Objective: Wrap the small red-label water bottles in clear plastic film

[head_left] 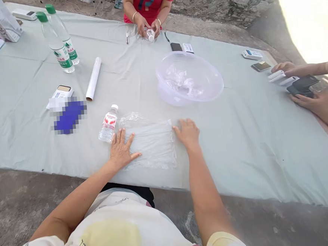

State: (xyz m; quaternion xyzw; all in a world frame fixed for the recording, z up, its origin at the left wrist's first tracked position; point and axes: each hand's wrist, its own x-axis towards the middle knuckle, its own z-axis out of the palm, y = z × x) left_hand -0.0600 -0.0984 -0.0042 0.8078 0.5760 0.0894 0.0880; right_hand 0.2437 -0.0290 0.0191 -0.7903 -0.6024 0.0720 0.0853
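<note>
Long table under a pale cloth, outdoors. At the near edge, a clear plastic sheet lies spread flat, wrinkled, its far side bunched up. Left hand palm down on the sheet's left part, fingers splayed, nothing gripped. Right hand also open, fingers spread, just beyond the sheet's right edge; cannot tell whether its thumb touches the plastic. Closest obstacle: a small water bottle, white cap, red-marked label, on its side right by the left fingertips; contact unclear. Beyond the right hand, a pale purple basin holds crumpled clear plastic and takes up the space there. To the left, a white roll, a blurred-out blue patch, a white box, and two tall green-capped bottles close together. Across the table, a person in a red shirt holds a white-capped container. Far right, another person's hands around a dark object.
</note>
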